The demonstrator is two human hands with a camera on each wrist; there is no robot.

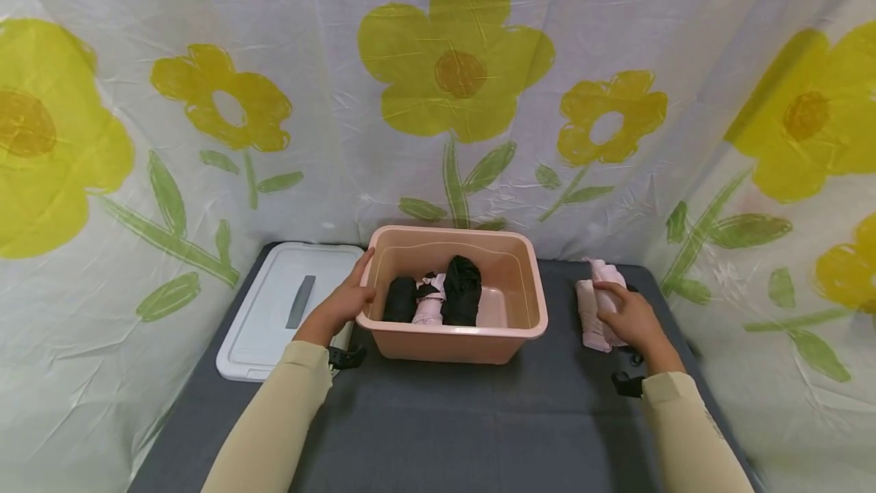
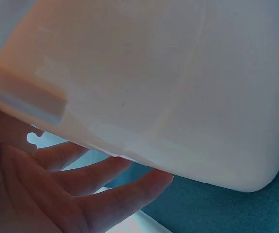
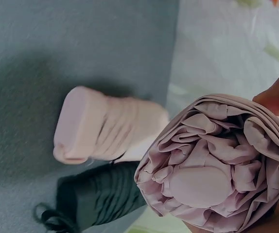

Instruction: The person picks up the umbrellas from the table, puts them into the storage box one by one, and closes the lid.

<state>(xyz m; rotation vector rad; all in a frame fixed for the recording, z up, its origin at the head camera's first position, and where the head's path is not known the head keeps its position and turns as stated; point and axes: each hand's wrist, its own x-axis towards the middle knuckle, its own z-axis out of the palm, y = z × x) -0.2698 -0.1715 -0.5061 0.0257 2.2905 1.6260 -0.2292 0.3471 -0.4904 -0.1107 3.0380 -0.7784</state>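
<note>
My left hand (image 1: 345, 301) holds the left rim of a peach-pink plastic bin (image 1: 445, 345); in the left wrist view its fingers lie along the outer wall. Inside the bin, side by side, are a black rolled bundle (image 1: 400, 300), a pink one (image 1: 429, 310) with a black tie, and a larger black one (image 1: 462, 291). On the right, my right hand (image 1: 630, 318) grips a pink folded umbrella (image 3: 200, 187), its gathered fabric and oval end facing the wrist camera. Beneath it lie another pink folded umbrella (image 3: 115, 124) and a black one (image 3: 100, 194) with a strap loop.
A white lid (image 1: 263, 310) with a grey handle lies left of the bin, partly behind my left forearm. Everything rests on a dark grey table (image 1: 465, 424). White curtains (image 1: 322, 135) printed with yellow flowers enclose its back and sides.
</note>
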